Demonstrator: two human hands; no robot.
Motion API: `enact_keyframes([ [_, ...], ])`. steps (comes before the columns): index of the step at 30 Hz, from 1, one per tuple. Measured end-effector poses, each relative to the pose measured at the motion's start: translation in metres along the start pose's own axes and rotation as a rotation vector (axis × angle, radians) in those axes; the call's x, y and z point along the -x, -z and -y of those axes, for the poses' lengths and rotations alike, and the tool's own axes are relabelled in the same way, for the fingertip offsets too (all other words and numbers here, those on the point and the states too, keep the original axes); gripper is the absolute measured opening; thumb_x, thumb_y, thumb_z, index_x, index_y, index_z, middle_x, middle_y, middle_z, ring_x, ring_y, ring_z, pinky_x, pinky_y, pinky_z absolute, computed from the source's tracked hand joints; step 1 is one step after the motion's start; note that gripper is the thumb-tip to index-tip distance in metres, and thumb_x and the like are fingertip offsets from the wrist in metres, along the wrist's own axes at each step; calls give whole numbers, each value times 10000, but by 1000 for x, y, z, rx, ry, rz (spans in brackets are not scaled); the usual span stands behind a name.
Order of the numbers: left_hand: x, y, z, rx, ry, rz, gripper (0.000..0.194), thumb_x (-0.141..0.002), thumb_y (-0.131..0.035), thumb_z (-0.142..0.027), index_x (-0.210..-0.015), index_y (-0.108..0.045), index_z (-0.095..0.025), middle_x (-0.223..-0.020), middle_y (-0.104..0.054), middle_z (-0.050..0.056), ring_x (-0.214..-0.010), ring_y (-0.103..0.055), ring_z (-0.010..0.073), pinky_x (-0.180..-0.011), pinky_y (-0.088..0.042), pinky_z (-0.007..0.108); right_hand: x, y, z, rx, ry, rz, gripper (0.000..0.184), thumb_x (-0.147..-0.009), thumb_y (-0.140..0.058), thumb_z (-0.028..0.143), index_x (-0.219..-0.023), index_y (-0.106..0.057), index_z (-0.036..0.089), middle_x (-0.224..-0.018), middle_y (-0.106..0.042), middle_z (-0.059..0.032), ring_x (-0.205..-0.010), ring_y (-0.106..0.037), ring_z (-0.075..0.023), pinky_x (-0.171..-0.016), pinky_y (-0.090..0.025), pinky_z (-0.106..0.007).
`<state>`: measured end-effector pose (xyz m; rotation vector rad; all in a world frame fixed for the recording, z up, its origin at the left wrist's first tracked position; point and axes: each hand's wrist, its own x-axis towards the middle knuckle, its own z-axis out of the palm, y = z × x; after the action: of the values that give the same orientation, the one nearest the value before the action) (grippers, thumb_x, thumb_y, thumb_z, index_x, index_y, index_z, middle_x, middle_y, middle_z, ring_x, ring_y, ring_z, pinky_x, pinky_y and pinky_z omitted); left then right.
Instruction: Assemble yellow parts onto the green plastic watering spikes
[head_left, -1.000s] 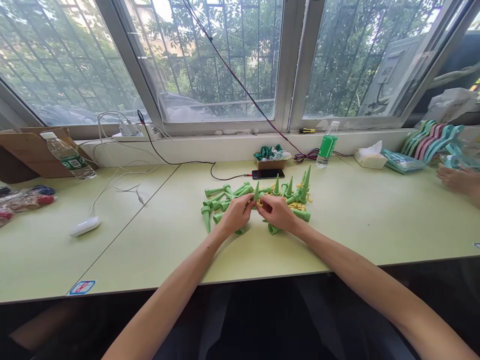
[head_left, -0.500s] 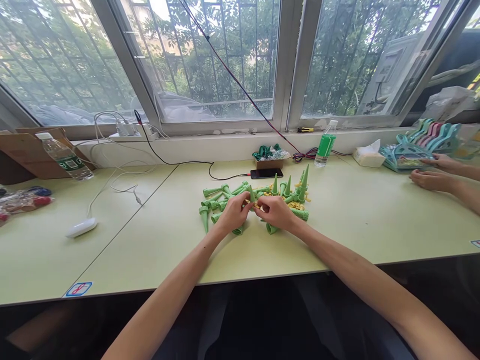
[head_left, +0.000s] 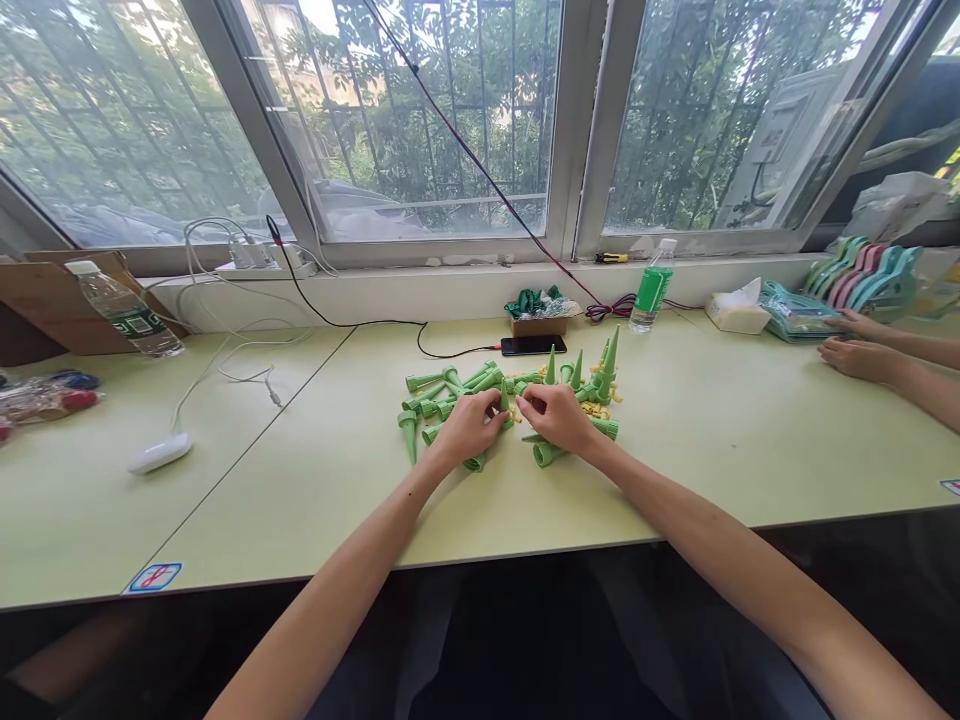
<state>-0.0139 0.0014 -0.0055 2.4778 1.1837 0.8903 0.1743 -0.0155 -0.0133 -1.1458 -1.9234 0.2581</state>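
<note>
My left hand (head_left: 469,432) is closed around a green watering spike (head_left: 505,403), which it holds upright with the point up. A small yellow valve (head_left: 516,416) sticks out from the spike's right side. Just right of it is my right hand (head_left: 559,415), its thumb and fingertips pinched together; whatever they hold is too small to make out. Loose green spikes (head_left: 408,432) lie to the left of and behind my hands. More spikes stand upright at the right, among them a tall one (head_left: 612,362), with small yellow valves (head_left: 596,410) scattered at their feet.
Behind the pile lie a plugged-in phone (head_left: 533,346) and a small box (head_left: 538,326). A green-labelled bottle (head_left: 651,288) and tissue pack (head_left: 738,311) stand farther right. Another person's hands (head_left: 862,357) touch packed hangers (head_left: 799,318). Cables and a white mouse (head_left: 160,454) lie left.
My right hand has drawn slightly right, away from the spike, so the yellow valve at its side shows. My left hand keeps its hold. At the right, the other person's hanger pack lies flatter.
</note>
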Motion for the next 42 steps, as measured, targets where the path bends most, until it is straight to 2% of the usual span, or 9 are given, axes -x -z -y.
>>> enact_keyframes([
  [4,1,0,0,7,-1,-1,37,-814,-585,-227,-801,-569,-196,-763,-688,26,-670,-618,175,-612,-446,292,0,-1,-2,-3,8,5,302,-902,-538,290,-618,-525,187,-551,-534,12,-513,-397,-111,-558,-298,-269],
  [9,1,0,0,52,7,-86,204,-760,-613,-216,-961,-626,-189,-895,-725,42,-732,-663,177,-661,-502,290,0,-1,-1,-24,7,14,306,-901,-538,289,-613,-521,188,-550,-536,10,-515,-409,-113,-555,-304,-267],
  [15,-1,5,2,-9,86,-286,126,-761,-545,-134,-834,-639,-176,-784,-699,32,-676,-626,164,-662,-482,292,0,2,-2,-3,-12,-5,306,-915,-531,296,-628,-533,187,-549,-527,14,-510,-400,-114,-555,-308,-270],
  [17,-1,6,5,-39,100,-302,109,-785,-539,-151,-811,-642,-173,-748,-687,36,-669,-614,172,-659,-477,302,-1,2,-4,14,-12,-27,291,-918,-528,298,-650,-552,186,-567,-540,8,-524,-421,-120,-565,-318,-272],
  [24,0,-1,14,-109,77,-217,162,-785,-531,-113,-790,-676,-185,-747,-705,37,-691,-633,193,-700,-492,322,-2,2,-10,24,-26,-35,259,-916,-532,291,-684,-581,188,-613,-597,-15,-559,-485,-142,-584,-340,-278],
  [30,0,-5,17,-125,35,-164,201,-807,-611,-117,-943,-734,-198,-894,-741,65,-783,-649,237,-811,-511,395,-2,1,-8,29,-32,-7,248,-916,-531,272,-686,-577,189,-606,-585,-10,-551,-483,-138,-584,-334,-275],
  [33,1,-5,16,-134,22,-138,220,-823,-618,-119,-988,-738,-202,-874,-732,66,-834,-648,249,-826,-509,394,-2,1,-7,30,-31,-1,249,-914,-531,270,-683,-572,188,-608,-581,-9,-554,-477,-138,-587,-332,-273],
  [37,1,-5,17,-133,-11,-65,265,-866,-567,-127,-1072,-709,-214,-894,-735,70,-909,-643,268,-781,-504,375,-2,1,-7,31,-28,5,249,-913,-533,270,-681,-571,188,-612,-583,-9,-558,-476,-137,-591,-330,-272],
  [42,2,-7,22,-92,-16,-49,344,-892,-517,-118,-1203,-621,-219,-968,-757,68,-978,-636,279,-787,-496,374,-2,0,-7,27,-30,16,256,-913,-536,263,-672,-566,185,-599,-575,-2,-549,-465,-130,-587,-324,-268],
])
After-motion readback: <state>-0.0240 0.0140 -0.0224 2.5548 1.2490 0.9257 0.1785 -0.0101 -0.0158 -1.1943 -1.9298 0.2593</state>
